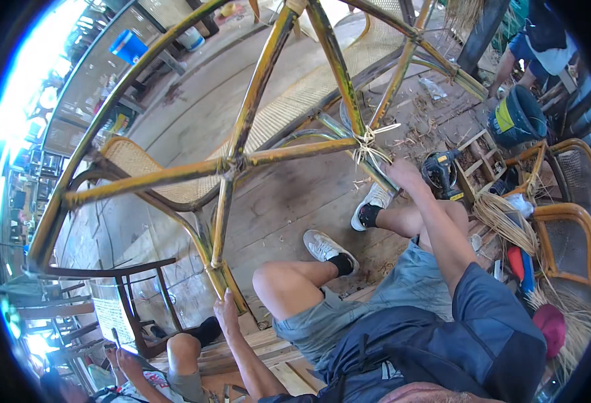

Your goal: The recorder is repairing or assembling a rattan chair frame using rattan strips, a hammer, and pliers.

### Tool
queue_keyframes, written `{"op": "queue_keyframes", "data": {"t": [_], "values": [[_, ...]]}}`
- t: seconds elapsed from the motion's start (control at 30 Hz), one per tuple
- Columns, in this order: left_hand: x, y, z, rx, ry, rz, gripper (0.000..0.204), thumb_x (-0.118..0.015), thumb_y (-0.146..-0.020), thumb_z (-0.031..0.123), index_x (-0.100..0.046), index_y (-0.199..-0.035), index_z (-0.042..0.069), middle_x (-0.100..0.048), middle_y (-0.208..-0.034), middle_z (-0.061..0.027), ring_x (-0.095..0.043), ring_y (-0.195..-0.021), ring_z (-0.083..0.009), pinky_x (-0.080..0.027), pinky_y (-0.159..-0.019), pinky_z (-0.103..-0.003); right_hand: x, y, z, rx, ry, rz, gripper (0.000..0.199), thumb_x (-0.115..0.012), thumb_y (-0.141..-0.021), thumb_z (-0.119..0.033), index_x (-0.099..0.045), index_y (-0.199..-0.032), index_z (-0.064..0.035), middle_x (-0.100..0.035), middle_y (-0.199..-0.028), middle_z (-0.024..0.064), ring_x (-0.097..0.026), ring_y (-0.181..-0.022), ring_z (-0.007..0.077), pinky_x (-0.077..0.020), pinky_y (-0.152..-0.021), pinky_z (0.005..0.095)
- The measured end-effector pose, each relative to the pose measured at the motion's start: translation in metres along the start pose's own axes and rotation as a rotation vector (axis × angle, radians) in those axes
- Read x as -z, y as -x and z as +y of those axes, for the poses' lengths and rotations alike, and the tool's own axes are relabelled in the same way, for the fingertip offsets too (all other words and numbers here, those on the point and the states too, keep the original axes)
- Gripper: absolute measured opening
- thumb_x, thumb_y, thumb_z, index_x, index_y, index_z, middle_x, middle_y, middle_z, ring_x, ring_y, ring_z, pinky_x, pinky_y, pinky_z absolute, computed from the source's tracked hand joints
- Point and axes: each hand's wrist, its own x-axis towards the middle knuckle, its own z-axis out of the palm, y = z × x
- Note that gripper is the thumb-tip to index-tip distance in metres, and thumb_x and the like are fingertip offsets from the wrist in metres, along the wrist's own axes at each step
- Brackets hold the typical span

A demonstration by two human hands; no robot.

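"What surrounds you as you sit here?"

"On your right, a power drill (pixel 441 173) lies beside a divided wooden tray (pixel 471 142), with a dark bucket (pixel 528 115) beyond it. Nearer you are a bundle of pale strips (pixel 503 220) and a curved cane chair (pixel 540 213). One co-worker (pixel 549 40) bends near that bucket; another (pixel 181 366) sits to your left."

"And what stands in the way?"

"The poles of the bamboo frame (pixel 295 156) cross in front of you, partly covering a woven cane seat (pixel 164 176) behind them."

"Any labels near you?"

"The dark bucket has a yellow label. At your left, a pale panel (pixel 115 314) shows rows of marks too small to make out."

"Where is the frame relative to your hands?"

"It rises right before you. Your right hand (pixel 403 173) is just beside the pale lashing (pixel 369 144) at a joint, fingers bent; you can't tell whether they pinch a strip. Your left hand (pixel 227 313) is at the foot of a frame leg, one digit pointing up along it; whether it grips, you can't tell."
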Motion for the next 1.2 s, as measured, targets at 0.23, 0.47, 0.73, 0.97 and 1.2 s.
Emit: {"op": "queue_keyframes", "data": {"t": [0.23, 0.47, 0.73, 0.97, 1.2], "values": [[0.031, 0.059, -0.011, -0.123, -0.01, 0.018, 0.052, -0.053, -0.083, 0.04, -0.058, -0.082, -0.011, -0.057, -0.066, -0.0174, -0.053, -0.062, -0.025, -0.042, -0.061, -0.038, 0.042, 0.036, 0.015, 0.164, 0.012, 0.086, 0.051, -0.046, -0.081, -0.044, -0.063, -0.094, 0.0027, -0.06, -0.094, 0.0294, -0.06, -0.087, 0.041, -0.0465, -0.081, 0.0436], [0.04, 0.109, -0.008, -0.012, 0.104, -0.199, 0.042, -0.052, -0.085, 0.033, -0.062, -0.089, -0.007, -0.06, -0.073, -0.0085, -0.055, -0.064, -0.0144, -0.044, -0.059, -0.03, 0.058, 0.058, 0.045, 0.236, 0.033, 0.139, 0.057, -0.048, -0.079, -0.048, -0.064, -0.084, 0.0063, -0.061, -0.088, 0.0286, -0.061, -0.083, 0.041, -0.0474, -0.076, 0.0434], [0.039, 0.148, -0.004, 0.047, 0.014, -0.22, 0.042, -0.051, -0.085, 0.032, -0.061, -0.092, -0.008, -0.062, -0.075, -0.0129, -0.058, -0.065, -0.0162, -0.044, -0.058, -0.029, 0.062, 0.059, 0.068, 0.133, 0.055, 0.116, 0.056, -0.05, -0.08, -0.047, -0.064, -0.083, 0.0077, -0.061, -0.085, 0.0292, -0.061, -0.085, 0.0402, -0.0475, -0.078, 0.0438], [0.038, 0.141, -0.028, 0.011, -0.145, -0.191, 0.044, -0.051, -0.082, 0.032, -0.06, -0.095, -0.01, -0.062, -0.078, -0.0227, -0.062, -0.074, -0.029, -0.046, -0.068, -0.038, 0.047, 0.075, 0.07, 0.045, 0.116, 0.081, 0.054, -0.048, -0.081, -0.045, -0.062, -0.095, 0.0057, -0.061, -0.095, 0.0284, -0.059, -0.093, 0.0403, -0.0462, -0.083, 0.0436], [0.036, 0.15, -0.01, -0.147, -0.357, -0.162, 0.045, -0.052, -0.082, 0.034, -0.06, -0.094, -0.009, -0.062, -0.082, -0.0288, -0.061, -0.082, -0.0401, -0.046, -0.072, -0.043, 0.042, 0.097, 0.071, -0.038, 0.135, 0.243, 0.056, -0.046, -0.083, -0.047, -0.054, -0.109, 0.0016, -0.06, -0.098, 0.0278, -0.059, -0.094, 0.0398, -0.0454, -0.085, 0.0445]]}}
